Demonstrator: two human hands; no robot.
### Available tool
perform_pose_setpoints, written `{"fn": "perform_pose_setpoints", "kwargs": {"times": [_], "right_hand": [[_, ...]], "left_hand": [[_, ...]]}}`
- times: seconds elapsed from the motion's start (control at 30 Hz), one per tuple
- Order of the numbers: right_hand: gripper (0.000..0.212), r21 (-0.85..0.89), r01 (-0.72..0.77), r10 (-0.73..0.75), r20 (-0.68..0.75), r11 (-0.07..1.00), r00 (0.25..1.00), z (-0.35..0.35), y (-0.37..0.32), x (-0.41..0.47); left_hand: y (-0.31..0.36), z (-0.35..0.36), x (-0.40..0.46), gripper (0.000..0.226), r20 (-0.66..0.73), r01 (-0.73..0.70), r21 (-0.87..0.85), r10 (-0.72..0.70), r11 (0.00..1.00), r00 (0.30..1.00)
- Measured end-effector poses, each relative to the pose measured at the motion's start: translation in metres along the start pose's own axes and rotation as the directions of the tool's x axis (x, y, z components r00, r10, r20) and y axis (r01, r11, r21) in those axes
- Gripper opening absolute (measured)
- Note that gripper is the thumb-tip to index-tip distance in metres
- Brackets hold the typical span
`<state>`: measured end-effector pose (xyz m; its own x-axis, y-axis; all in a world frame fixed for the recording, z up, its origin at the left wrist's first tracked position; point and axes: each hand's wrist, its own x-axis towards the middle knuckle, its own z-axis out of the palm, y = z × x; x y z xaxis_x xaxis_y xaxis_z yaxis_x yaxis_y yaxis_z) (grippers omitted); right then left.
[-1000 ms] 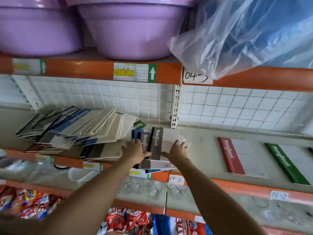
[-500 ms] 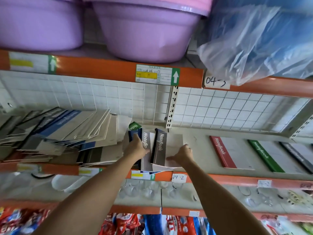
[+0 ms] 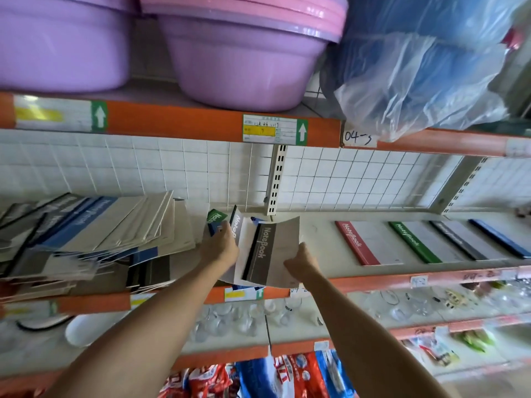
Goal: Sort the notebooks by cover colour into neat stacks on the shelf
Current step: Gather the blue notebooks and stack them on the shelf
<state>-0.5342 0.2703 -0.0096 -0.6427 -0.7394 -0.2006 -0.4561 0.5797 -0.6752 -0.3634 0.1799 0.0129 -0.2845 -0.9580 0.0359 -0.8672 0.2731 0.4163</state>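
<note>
While the right hand (image 3: 301, 261) is pinching the right edge of a black-spined notebook (image 3: 268, 251) and the left hand (image 3: 219, 245) is curling round the few notebooks behind it, the sorting is looking barely begun. At three o'clock, four starters are lying apart on the shelf (image 3: 316, 234): red notebook (image 3: 360, 242), green notebook (image 3: 415, 242), black notebook (image 3: 457, 241), blue notebook (image 3: 501, 238). At nine o'clock a slumped mixed heap (image 3: 94, 237) is waiting; purple basins (image 3: 241, 56) overhead are showing no contents.

Shop: labelled shelves (image 3: 178, 122) of stock.
</note>
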Motion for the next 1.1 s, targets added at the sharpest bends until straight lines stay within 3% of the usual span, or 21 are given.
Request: {"fn": "perform_pose_setpoints", "kwargs": {"times": [0.13, 0.53, 0.7, 0.8, 0.93, 1.03, 1.1], "right_hand": [[0.032, 0.035, 0.018, -0.017, -0.031, 0.999, 0.999, 0.004, 0.006, -0.013], [0.04, 0.248, -0.053, 0.107, -0.212, 0.967, 0.971, -0.043, 0.019, -0.037], [0.024, 0.396, -0.04, 0.175, -0.31, 0.917, 0.934, -0.06, 0.047, -0.038], [0.026, 0.422, -0.012, 0.153, -0.302, 0.906, 0.941, -0.074, 0.058, -0.031], [0.053, 0.423, 0.032, 0.097, -0.279, 0.906, 0.956, -0.099, 0.076, -0.02], [0.04, 0.413, 0.029, 0.082, -0.248, 0.91, 0.965, -0.12, 0.09, -0.014], [0.04, 0.415, 0.025, 0.076, -0.224, 0.909, 0.972, -0.134, 0.102, -0.01]], "left_hand": [[0.001, -0.01, -0.012, 0.054, 0.041, -0.064, -0.015, 0.065, 0.998, 0.997], [0.038, -0.008, -0.005, 0.057, 0.029, -0.162, -0.163, 0.169, 0.973, 0.985], [0.058, 0.001, -0.004, 0.035, -0.037, -0.195, -0.162, 0.191, 0.967, 0.981], [0.071, 0.009, -0.005, 0.028, -0.044, -0.199, -0.176, 0.195, 0.964, 0.98], [0.1, 0.024, -0.011, 0.034, -0.022, -0.156, -0.161, 0.155, 0.975, 0.988], [0.129, 0.036, -0.02, 0.043, 0.008, -0.104, -0.122, 0.106, 0.987, 0.994], [0.15, 0.043, -0.027, 0.037, 0.021, -0.082, -0.111, 0.084, 0.991, 0.996]]}}
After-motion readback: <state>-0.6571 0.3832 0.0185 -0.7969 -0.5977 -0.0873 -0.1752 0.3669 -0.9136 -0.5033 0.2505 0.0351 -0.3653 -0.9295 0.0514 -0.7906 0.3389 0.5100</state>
